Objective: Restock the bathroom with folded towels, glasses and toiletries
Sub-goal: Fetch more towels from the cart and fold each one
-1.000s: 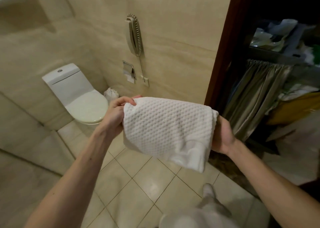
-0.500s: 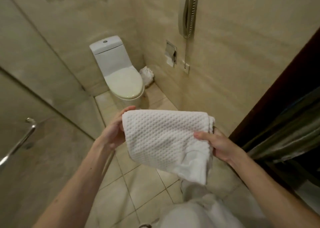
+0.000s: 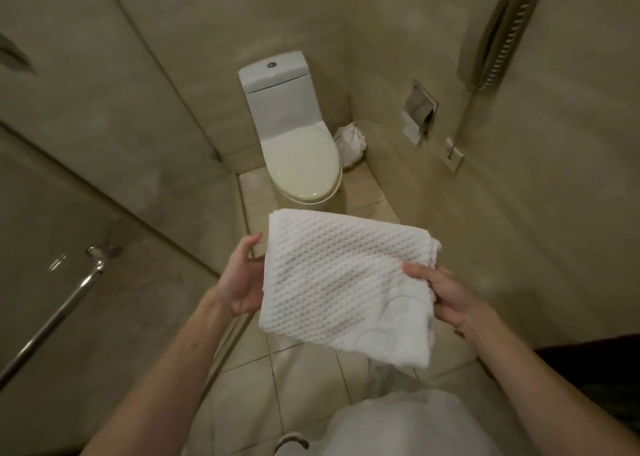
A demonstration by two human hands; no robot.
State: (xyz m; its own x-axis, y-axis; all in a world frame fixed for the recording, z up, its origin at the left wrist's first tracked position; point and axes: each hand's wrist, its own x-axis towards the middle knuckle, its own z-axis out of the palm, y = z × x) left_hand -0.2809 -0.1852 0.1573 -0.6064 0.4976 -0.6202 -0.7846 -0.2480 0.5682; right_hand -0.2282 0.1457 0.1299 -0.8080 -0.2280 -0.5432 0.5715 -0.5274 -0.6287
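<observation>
Carrying a folded white towel [image 3: 343, 282] in the air above the tiled floor [image 3: 304, 396], the left hand [image 3: 242, 282] cups its left edge while the right hand [image 3: 440, 289] pinches its right edge. Nothing looks placed yet; glasses and toiletries are not in view. Against half a second ago, the toilet [image 3: 294, 144] now sits straight ahead and the doorway has slipped out right.

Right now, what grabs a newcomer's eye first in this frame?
The folded white waffle-weave towel held up mid-frame, the left hand at its left edge and the right hand pinching its right edge. Beyond it, the white toilet with its lid shut stands against the far wall, a wall phone top right.
</observation>
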